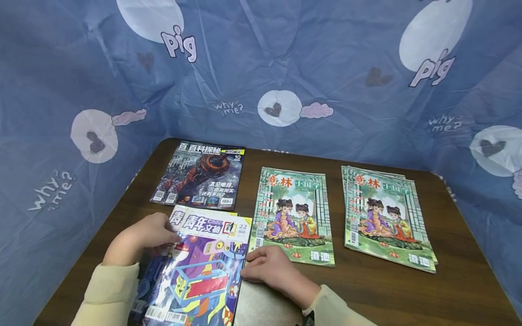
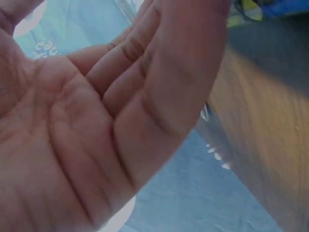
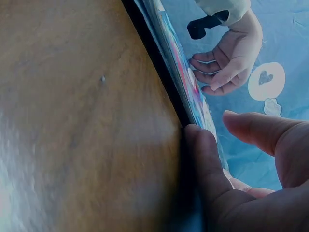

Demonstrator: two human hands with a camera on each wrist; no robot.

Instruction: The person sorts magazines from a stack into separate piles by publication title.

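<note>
A small stack of magazines with a purple and blue cover (image 1: 200, 271) lies at the front left of the table, its upper copies shifted sideways. My left hand (image 1: 142, 237) is at the stack's left edge, fingers gently bent over it; in the left wrist view the palm (image 2: 63, 140) shows nothing in it. On the other side, my right hand (image 1: 277, 269) touches the stack's right edge with its fingertips. The right wrist view has those fingers (image 3: 207, 159) against the magazine edge (image 3: 181, 72), with the thumb held apart above the cover.
Behind the stack lie dark magazines (image 1: 200, 176) with a space picture. Green magazines (image 1: 293, 217) lie in the middle, and a fanned green pile (image 1: 387, 217) lies to the right. Blue printed cloth (image 1: 244, 68) hangs around the brown table (image 1: 456, 290).
</note>
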